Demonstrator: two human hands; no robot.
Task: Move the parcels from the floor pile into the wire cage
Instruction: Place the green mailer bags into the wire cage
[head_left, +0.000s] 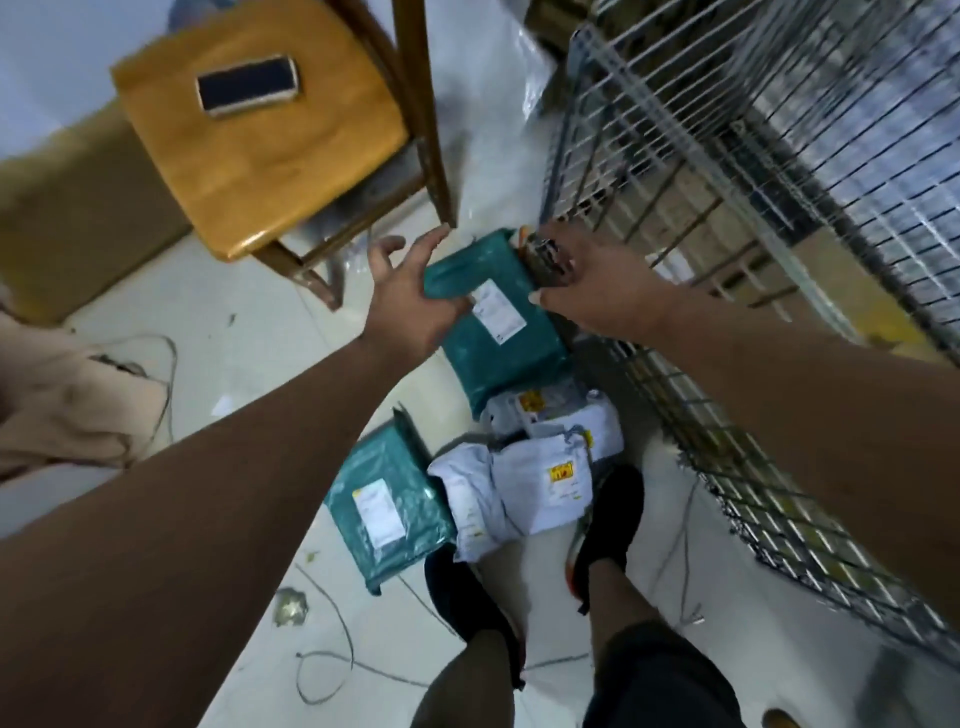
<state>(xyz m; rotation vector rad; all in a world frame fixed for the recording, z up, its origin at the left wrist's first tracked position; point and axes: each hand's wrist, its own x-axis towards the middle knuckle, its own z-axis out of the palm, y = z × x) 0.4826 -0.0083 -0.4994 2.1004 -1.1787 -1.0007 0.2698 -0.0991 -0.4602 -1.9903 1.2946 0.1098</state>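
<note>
A teal parcel with a white label is lifted above the floor pile, beside the wire cage. My left hand grips its left edge, thumb on top and fingers spread behind it. My right hand is at the parcel's far right corner, curled round a small dark device with an orange tip, and its thumb touches the parcel. On the floor below lie a second teal parcel and several white and grey parcels. The view is motion-blurred.
A wooden chair stands at the upper left with a phone on its seat. A cardboard box and beige cloth lie at the left. My feet in black shoes stand by the pile. Thin cables trail over the white floor.
</note>
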